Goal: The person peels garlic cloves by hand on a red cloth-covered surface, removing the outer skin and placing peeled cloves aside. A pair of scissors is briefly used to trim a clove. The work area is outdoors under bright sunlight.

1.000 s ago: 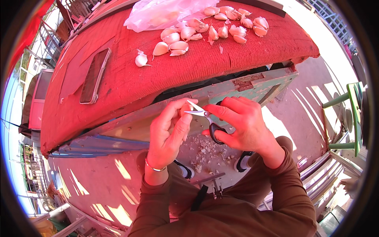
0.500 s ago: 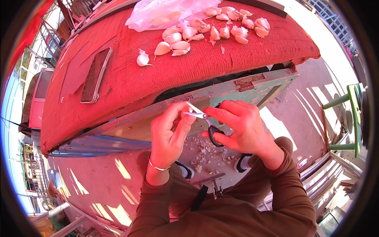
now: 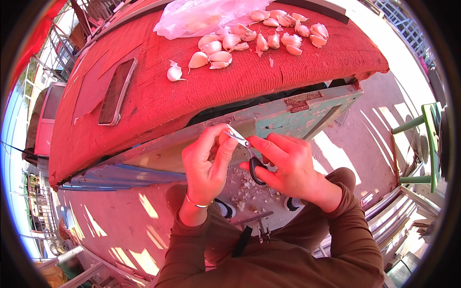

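Observation:
My right hand holds a pair of scissors with dark handles, fingers in the loops. The blades point up and left, nearly closed, with their tips at the fingertips of my left hand. Thumb and forefinger of that hand are pinched together; whatever is between them is too small and covered to make out. Beyond both hands, several garlic cloves lie on the red cloth-covered top. One clove sits apart from the group, toward the left.
A pink translucent plastic bag lies behind the garlic. On the left of the cloth rests a phone. Pale peelings are scattered on the floor between my shoes. A green stool stands at the right.
The scissor blades have closed from wide apart to nearly together at my left fingertips. My right hand has shifted slightly down and left; my left hand has barely moved.

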`<action>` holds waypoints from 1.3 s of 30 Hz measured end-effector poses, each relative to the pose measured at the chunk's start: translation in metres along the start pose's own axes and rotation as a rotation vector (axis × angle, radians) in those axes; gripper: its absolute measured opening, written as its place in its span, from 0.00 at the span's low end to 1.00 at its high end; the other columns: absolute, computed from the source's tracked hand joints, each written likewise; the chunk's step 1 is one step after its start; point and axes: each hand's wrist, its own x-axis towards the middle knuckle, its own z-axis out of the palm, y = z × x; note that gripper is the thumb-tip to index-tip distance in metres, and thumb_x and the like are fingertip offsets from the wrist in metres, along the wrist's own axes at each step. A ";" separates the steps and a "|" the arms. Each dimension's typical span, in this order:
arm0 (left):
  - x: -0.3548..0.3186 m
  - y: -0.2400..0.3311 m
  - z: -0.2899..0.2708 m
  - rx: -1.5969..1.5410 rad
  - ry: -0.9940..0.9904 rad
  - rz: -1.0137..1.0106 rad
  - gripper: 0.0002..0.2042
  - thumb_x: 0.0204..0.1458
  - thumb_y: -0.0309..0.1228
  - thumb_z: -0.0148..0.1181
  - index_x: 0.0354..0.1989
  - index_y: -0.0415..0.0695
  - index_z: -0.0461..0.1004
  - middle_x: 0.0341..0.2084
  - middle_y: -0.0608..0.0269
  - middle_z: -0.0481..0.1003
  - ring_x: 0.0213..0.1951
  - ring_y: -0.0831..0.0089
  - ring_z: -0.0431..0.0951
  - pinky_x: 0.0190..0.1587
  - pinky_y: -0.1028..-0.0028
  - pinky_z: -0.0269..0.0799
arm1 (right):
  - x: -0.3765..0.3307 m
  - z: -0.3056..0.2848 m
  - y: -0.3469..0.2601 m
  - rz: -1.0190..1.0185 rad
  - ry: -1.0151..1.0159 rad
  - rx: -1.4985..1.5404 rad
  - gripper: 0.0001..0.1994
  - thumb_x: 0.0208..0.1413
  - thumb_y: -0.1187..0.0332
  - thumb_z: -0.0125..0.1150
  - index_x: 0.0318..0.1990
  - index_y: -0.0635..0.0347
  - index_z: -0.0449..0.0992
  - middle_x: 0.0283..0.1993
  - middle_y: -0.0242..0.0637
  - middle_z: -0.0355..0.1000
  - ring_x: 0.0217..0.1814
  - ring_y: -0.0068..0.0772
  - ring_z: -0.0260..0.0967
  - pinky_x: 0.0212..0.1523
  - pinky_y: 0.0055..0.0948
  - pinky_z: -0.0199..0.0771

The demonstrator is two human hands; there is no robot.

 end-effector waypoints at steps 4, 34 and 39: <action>0.000 -0.001 0.004 0.013 0.020 0.038 0.07 0.64 0.23 0.64 0.45 0.33 0.76 0.26 0.73 0.70 0.29 0.86 0.66 0.31 0.84 0.65 | -0.003 -0.001 -0.005 0.079 -0.036 0.086 0.23 0.44 0.73 0.78 0.50 0.66 0.80 0.25 0.36 0.70 0.20 0.31 0.70 0.22 0.31 0.69; 0.009 0.009 0.004 -0.475 -0.199 -0.168 0.11 0.74 0.36 0.48 0.53 0.42 0.70 0.30 0.65 0.75 0.23 0.87 0.64 0.26 0.85 0.57 | 0.009 -0.035 -0.006 0.347 -0.049 0.383 0.22 0.47 0.82 0.68 0.53 0.63 0.76 0.32 0.33 0.78 0.31 0.20 0.75 0.31 0.21 0.69; 0.006 0.004 0.003 -0.353 -0.025 0.003 0.10 0.67 0.27 0.60 0.53 0.38 0.72 0.38 0.60 0.80 0.32 0.82 0.75 0.33 0.82 0.70 | 0.007 -0.031 -0.014 0.376 -0.121 0.509 0.19 0.48 0.83 0.68 0.51 0.65 0.77 0.29 0.32 0.78 0.29 0.18 0.77 0.33 0.20 0.72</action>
